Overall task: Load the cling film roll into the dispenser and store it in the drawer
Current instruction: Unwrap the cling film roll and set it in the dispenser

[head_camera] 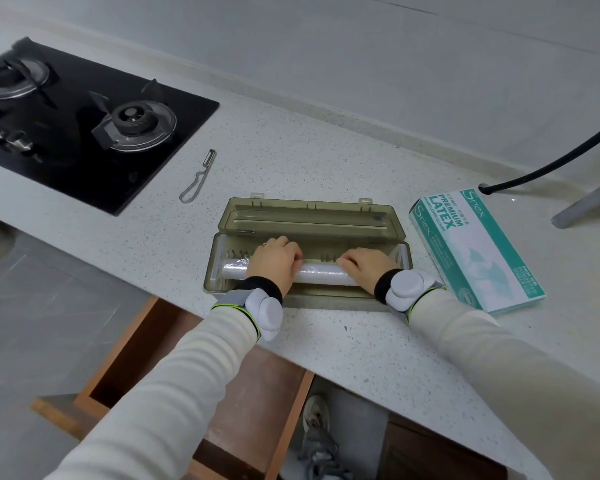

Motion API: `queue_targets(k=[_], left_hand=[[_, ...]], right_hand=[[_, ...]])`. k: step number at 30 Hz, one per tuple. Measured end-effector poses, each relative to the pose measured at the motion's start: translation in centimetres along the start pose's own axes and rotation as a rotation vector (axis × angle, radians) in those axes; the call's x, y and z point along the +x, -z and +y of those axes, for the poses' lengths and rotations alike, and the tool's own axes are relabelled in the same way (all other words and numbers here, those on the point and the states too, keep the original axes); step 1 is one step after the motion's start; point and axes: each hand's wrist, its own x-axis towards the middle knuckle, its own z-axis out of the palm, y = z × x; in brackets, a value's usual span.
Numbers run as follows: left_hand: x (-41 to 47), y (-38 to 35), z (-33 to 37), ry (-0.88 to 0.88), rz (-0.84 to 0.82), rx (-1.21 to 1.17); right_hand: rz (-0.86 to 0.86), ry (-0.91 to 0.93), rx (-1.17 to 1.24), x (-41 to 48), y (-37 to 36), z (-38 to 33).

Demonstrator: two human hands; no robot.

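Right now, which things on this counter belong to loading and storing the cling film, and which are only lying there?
Belong to the job:
cling film roll, under both hands
dispenser, lid open
drawer, pulled open below the counter
left hand
right hand

Just lying about:
peeler
box of latex gloves
gas hob
black cable

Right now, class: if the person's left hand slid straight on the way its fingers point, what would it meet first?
The left hand, resting on the white cling film roll, points away from the person. It would probably first meet the far wall of the translucent olive plastic dispenser, then its open lid; depth is unclear.
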Motion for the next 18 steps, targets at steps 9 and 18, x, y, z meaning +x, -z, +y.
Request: queue_targets(k=[9,18], left_hand=[[-1.7,0.3,-1.4,-0.051,0.048,0.021],[-2.6,2.6,-3.6,0.053,0.203,0.042]], right_hand=[[-0.151,0.047,0.025,0.0,0.4,-0.5],[-0.094,0.031,-0.054,0.4,0.0,-0.7]])
